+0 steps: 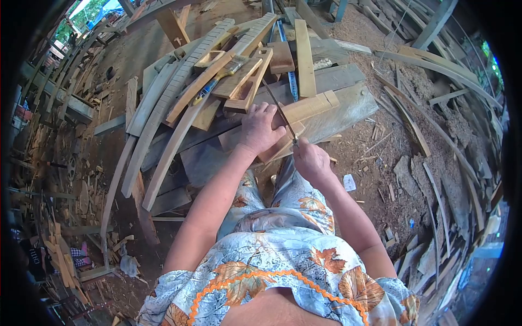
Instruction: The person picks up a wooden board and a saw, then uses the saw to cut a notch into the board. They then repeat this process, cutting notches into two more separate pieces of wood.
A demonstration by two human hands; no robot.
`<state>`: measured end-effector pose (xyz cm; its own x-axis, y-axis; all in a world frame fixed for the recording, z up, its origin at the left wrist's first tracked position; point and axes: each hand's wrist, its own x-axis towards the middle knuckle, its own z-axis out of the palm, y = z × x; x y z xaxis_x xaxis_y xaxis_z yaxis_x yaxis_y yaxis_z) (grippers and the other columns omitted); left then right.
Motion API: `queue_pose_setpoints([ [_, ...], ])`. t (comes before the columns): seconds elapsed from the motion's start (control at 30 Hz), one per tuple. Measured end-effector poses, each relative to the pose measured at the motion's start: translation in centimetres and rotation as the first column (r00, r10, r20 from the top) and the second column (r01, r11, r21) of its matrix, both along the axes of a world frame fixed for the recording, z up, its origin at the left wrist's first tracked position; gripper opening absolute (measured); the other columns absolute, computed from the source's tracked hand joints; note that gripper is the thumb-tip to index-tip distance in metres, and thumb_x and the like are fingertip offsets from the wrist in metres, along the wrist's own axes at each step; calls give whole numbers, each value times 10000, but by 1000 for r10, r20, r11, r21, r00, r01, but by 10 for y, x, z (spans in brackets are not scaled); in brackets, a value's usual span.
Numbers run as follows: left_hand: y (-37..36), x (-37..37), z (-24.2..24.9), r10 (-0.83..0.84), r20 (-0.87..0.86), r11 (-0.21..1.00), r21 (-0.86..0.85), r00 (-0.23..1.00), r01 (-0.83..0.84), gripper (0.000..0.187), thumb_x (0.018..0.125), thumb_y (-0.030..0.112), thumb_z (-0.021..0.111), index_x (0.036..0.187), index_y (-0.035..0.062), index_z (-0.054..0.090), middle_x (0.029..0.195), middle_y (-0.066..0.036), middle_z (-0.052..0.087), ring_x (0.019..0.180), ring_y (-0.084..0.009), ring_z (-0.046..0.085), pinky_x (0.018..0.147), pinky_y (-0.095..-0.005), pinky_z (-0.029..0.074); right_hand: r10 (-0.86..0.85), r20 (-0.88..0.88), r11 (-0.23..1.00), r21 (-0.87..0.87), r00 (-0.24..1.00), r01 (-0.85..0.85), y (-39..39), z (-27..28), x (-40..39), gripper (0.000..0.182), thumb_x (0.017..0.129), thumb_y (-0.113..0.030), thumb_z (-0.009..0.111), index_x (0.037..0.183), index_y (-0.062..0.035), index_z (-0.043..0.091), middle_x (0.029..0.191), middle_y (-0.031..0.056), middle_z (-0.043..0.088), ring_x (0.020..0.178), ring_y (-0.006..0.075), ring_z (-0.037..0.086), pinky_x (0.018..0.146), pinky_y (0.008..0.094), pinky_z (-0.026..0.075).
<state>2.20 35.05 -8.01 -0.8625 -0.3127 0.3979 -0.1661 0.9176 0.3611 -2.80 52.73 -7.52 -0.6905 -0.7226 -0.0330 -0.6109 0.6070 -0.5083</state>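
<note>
Leaf-print top (272,252) nearest camera. Right hand (311,161) closed on saw (279,107); left hand (260,129) apart, palm down beside blade, grip unclear. Pale block (312,107) over grey plank (356,102). Judgement: straight, light strokes, left thumb clear of teeth

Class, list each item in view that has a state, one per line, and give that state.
Right hand: closed around the saw's near end
Left hand: resting on wood, thumb spread
Thin dark saw: slanting across the block
Pale rectangular wooden block: lying under the saw
Yellow-and-blue-handled paintbrush: lying down, unheld
</note>
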Motion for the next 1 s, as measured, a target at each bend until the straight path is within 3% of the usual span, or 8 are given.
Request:
queue_pose_setpoints([
  [1.0, 0, 0, 1, 0, 9, 1000, 8, 1000, 0, 482, 672, 282, 704, 1059, 35, 557, 1018, -119, 549, 969, -322, 505, 865, -423, 448, -33, 14, 999, 37, 999, 33, -3, 8, 1, 167, 875, -173, 482, 900, -20, 546, 768, 226, 646, 789, 404, 637, 704, 498, 483],
])
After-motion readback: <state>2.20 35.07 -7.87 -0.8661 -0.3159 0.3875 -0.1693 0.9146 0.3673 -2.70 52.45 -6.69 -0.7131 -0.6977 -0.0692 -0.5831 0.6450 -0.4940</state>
